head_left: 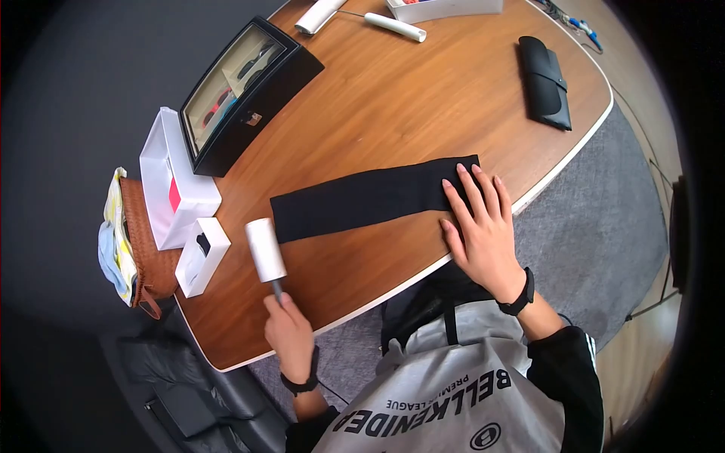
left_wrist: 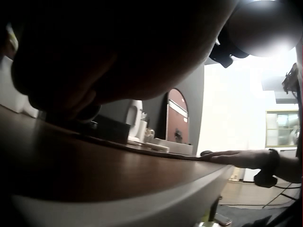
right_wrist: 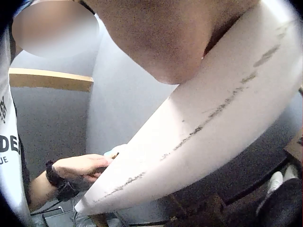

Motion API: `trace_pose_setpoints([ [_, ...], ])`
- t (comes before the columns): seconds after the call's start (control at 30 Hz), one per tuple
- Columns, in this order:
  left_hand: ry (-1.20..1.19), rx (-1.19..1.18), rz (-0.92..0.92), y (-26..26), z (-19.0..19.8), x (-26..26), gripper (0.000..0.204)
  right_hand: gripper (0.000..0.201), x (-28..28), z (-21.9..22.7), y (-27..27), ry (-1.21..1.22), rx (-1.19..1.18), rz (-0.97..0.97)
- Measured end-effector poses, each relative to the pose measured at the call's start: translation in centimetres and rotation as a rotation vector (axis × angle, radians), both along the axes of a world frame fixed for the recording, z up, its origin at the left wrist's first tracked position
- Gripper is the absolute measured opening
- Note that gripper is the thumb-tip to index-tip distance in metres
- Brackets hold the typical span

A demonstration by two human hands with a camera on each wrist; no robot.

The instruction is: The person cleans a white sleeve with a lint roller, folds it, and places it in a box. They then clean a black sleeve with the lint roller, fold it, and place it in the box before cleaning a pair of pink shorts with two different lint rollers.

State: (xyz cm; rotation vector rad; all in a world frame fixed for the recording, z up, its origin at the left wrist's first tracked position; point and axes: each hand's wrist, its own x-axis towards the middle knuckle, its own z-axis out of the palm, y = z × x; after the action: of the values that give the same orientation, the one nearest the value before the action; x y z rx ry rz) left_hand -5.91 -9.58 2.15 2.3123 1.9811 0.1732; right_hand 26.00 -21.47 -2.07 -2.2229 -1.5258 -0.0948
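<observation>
A long, narrow strip of black fabric [head_left: 362, 198] lies flat along the table in the head view. My right hand [head_left: 485, 230] rests on its right end with fingers spread and straight; in the left wrist view the same hand [left_wrist: 236, 159] lies low on the tabletop. With my left hand [head_left: 291, 336] I grip the handle of a lint roller [head_left: 266, 249]. The white roll is slightly blurred and sits by the fabric's left end. In the right wrist view the left hand [right_wrist: 85, 168] shows beyond the table edge, its roller mostly hidden.
Left of the fabric are a small white box [head_left: 202, 257], a larger white box [head_left: 162, 181], a brown woven basket [head_left: 151, 249] and a black display case [head_left: 260, 106]. Another white roller [head_left: 395, 27] lies at the back, a black glasses pouch [head_left: 544, 83] at the right. The table has a white edge [head_left: 377, 303].
</observation>
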Motion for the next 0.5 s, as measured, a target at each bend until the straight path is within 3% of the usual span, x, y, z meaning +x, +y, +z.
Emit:
trace_pose_setpoints([
  [0.27,-0.107,-0.199,-0.247,-2.9,-0.3,5.3,0.024,0.053,-0.1,-0.2,0.1,-0.022,-0.005,-0.005],
  [0.33,-0.001,-0.136,-0.237,-2.3,-0.9,4.3,0.023,0.053,0.0,-0.1,0.2,-0.021,-0.005,-0.01],
  [0.5,0.152,-0.128,-0.019,1.3,-0.1,0.0,0.031,0.052,-0.1,-0.2,0.2,-0.021,-0.01,-0.012],
])
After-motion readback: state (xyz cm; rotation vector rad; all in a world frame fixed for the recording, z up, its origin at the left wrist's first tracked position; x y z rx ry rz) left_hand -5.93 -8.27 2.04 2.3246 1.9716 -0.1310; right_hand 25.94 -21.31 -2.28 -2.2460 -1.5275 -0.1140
